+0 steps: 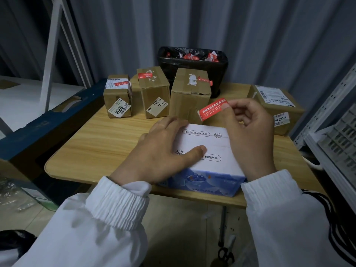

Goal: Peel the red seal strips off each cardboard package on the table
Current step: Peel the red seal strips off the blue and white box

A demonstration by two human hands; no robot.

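Note:
A white and blue box (213, 149) lies at the table's near edge. My left hand (161, 151) rests flat on its top, fingers spread. My right hand (248, 132) pinches a red seal strip (211, 108) lifted off the box's far edge. Behind stand three brown cardboard packages: a small one (117, 97) with a red strip on top, a middle one (154, 91) with a red strip (145, 75), and a larger one (189, 93) with a strip (205, 80) partly lifted. A flat brown package (277, 106) lies at the right.
A black-lined bin (192, 64) holding several peeled red strips stands at the back of the wooden table (92, 149). A dark blue crate edge (48, 124) runs along the left. White metal shelving (331, 128) is close on the right. Scissors (225, 253) hang under the table.

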